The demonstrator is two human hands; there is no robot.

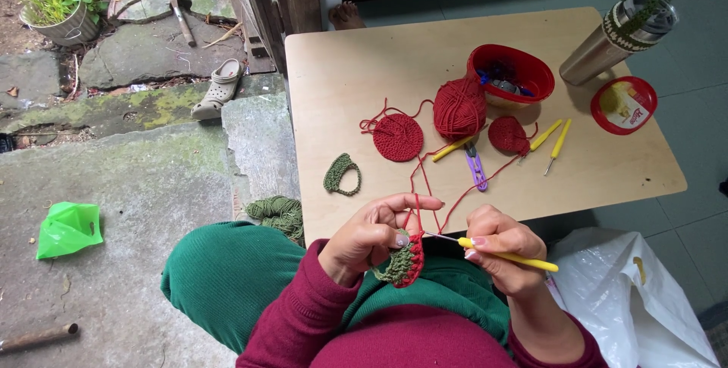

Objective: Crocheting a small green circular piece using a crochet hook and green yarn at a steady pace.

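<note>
Below the desk point(341, 57) edge, a green-and-red crochet piece point(400, 263) is pinched by the left hand point(369, 241), and a yellow crochet hook point(506, 256) is gripped by the right hand point(502, 250). A round red lid point(623, 105) with a yellow label is seen at the far right; a white plastic bag point(629, 292) is cut off.

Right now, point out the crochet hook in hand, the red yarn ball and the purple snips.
crochet hook point(509, 256), head view, middle of yellow handle.
red yarn ball point(459, 108), head view, centre of the ball.
purple snips point(476, 169), head view, middle of the handle.
</note>
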